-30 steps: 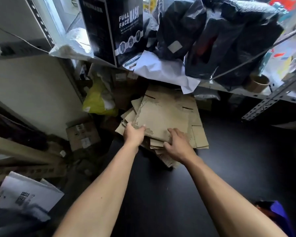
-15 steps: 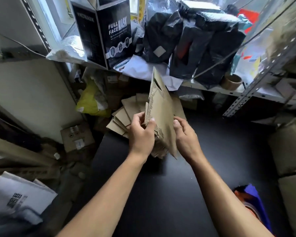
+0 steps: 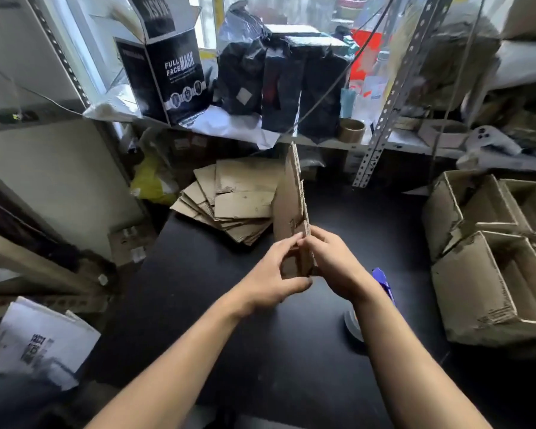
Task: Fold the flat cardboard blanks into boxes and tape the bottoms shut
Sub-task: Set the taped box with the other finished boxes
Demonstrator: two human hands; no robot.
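A flat brown cardboard blank [image 3: 290,209] stands on edge above the black table [image 3: 198,305], seen almost edge-on. My left hand [image 3: 270,280] grips its near lower end from the left. My right hand [image 3: 334,264] holds the same end from the right, fingers curled round the edge. Behind it, a fanned stack of flat blanks [image 3: 232,199] lies at the table's far side. A tape dispenser with a blue handle [image 3: 382,283] and a tape roll [image 3: 353,325] sit just right of my right forearm, partly hidden by it.
Several folded open boxes [image 3: 492,264] are stacked at the right. A shelf [image 3: 322,144] behind carries black bags, a "Full Face Mask" box [image 3: 177,75] and a brown tape roll [image 3: 351,130]. White printed packets [image 3: 34,339] lie at the lower left.
One blank was lifted off the stack, turned upright and drawn towards me over the table. Both hands shifted to its near end. The view swung right, showing the folded boxes.
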